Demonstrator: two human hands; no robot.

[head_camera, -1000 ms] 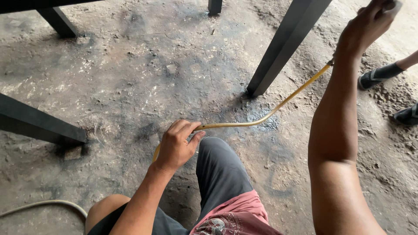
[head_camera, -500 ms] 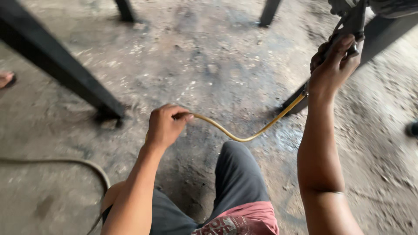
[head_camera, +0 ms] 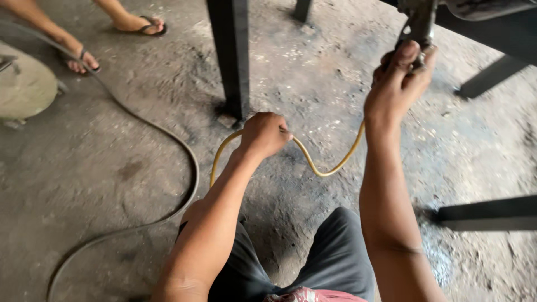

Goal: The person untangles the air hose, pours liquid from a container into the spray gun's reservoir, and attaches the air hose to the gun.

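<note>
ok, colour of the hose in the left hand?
Yellow hose, gripped by the left hand; head view.

— The hose (head_camera: 321,168) in the left hand (head_camera: 265,134)?
— Yellow, smooth, faintly glossy, like rubber or plastic.
— And the fitting (head_camera: 417,28) under the right hand (head_camera: 397,84)?
— Dull grey metal, grimy.
— The floor (head_camera: 112,168)?
— Rough, matt concrete, stained dark. The table leg (head_camera: 232,56) is matt black metal.

1. No packages show anywhere in the head view.
2. No labels or signs appear on anything in sight.
3. No screens are visible.
</note>
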